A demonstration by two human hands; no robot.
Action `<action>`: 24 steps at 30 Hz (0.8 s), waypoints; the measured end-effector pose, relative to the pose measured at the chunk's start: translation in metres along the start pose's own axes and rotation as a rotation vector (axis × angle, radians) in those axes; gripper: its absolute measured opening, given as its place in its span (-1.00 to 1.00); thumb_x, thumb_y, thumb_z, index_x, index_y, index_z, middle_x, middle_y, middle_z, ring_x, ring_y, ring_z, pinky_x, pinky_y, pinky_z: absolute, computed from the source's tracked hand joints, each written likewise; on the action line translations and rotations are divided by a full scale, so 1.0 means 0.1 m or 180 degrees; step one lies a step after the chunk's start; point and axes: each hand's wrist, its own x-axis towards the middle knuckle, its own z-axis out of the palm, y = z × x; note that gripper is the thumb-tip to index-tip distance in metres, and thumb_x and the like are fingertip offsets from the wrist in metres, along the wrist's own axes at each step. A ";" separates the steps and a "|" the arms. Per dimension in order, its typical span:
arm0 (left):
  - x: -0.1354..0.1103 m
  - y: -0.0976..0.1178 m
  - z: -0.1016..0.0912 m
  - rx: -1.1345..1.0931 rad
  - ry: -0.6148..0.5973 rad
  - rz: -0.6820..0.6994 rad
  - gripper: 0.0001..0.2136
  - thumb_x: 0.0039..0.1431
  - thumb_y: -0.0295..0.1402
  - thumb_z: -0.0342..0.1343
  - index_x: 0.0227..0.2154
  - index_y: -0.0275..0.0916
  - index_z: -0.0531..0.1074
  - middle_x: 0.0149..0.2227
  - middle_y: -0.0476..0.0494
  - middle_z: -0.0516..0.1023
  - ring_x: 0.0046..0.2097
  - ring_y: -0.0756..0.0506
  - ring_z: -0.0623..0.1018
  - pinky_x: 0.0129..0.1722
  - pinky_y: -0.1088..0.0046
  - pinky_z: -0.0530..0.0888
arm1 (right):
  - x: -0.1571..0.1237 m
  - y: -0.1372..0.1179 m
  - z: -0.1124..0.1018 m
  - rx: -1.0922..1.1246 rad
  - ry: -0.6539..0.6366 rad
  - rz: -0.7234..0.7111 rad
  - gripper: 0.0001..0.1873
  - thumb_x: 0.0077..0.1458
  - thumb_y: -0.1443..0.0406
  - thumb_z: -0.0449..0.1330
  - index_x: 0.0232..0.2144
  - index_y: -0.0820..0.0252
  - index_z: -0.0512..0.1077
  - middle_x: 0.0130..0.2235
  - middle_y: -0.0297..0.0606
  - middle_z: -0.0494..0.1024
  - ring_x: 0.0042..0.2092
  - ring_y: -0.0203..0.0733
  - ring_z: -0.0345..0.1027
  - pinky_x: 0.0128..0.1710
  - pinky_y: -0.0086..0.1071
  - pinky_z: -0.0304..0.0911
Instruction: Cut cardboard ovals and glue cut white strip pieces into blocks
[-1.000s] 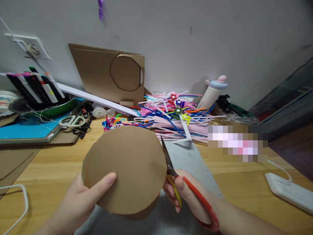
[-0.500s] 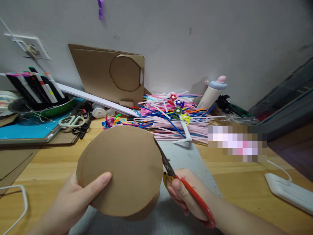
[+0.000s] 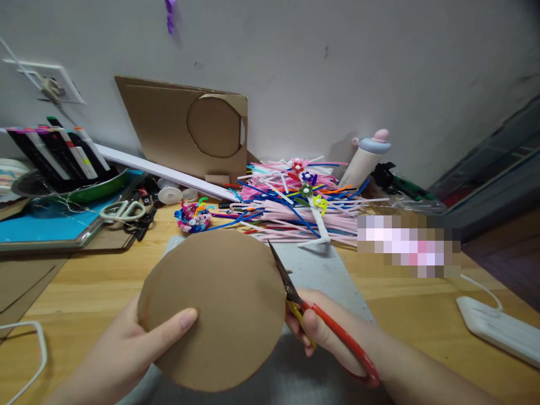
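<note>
A round brown cardboard disc (image 3: 228, 298) is held over the grey mat (image 3: 324, 281), its flat face towards me. My left hand (image 3: 143, 343) grips its left edge, thumb on top and the other fingers hidden behind. In my right hand (image 3: 316, 326) is a pair of scissors (image 3: 291, 289) with a red and a yellow handle. Their dark blades lie along the disc's upper right edge, one blade in front and the rest partly hidden by the cardboard.
Pipe cleaners (image 3: 270, 197) lie heaped at the back, with a white flower-topped stem (image 3: 318, 219) on them. A cardboard sheet (image 3: 169, 135) with a round cutout leans on the wall. Markers (image 3: 63, 152), pale scissors (image 3: 122, 211), a bottle (image 3: 365, 157) and a white power strip (image 3: 502, 332) stand around.
The disc has shifted slightly right and down and tilted flatter towards me. My right hand and the scissors have moved a little right and down, staying at the disc's edge.
</note>
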 end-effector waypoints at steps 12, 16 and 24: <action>0.05 0.00 -0.05 -0.0084 -0.0140 -0.0031 -0.60 -0.42 -0.14 0.41 -0.42 -0.17 0.53 -0.43 -0.08 0.66 -0.36 -0.24 0.61 -0.48 0.38 0.57 | 0.02 0.25 0.11 0.0224 0.0329 0.0300 -0.31 -0.01 -0.33 -0.18 -0.57 0.16 0.13 -0.62 -0.45 0.15 -0.63 -0.40 0.06 -0.65 -0.51 0.11; 0.03 0.03 -0.06 -0.0056 0.0012 0.0001 -0.61 -0.40 -0.14 0.40 -0.42 -0.16 0.51 -0.42 -0.08 0.66 -0.33 -0.25 0.61 -0.45 0.38 0.57 | 0.01 0.21 0.06 0.0066 0.0311 0.0357 -0.32 -0.02 -0.33 -0.14 -0.62 0.15 0.10 -0.68 -0.48 0.09 -0.66 -0.41 0.03 -0.72 -0.54 0.05; 0.13 0.04 -0.04 -0.0836 -0.0294 -0.0142 -0.77 -0.20 -0.15 0.32 -0.53 -0.20 0.53 -0.61 0.01 0.57 -0.54 -0.10 0.56 -0.58 0.50 0.49 | 0.10 0.16 0.09 0.0569 0.0676 0.0444 -0.30 -0.10 -0.35 -0.07 -0.65 0.14 0.08 -0.70 -0.54 0.04 -0.70 -0.47 -0.07 -0.78 -0.58 0.02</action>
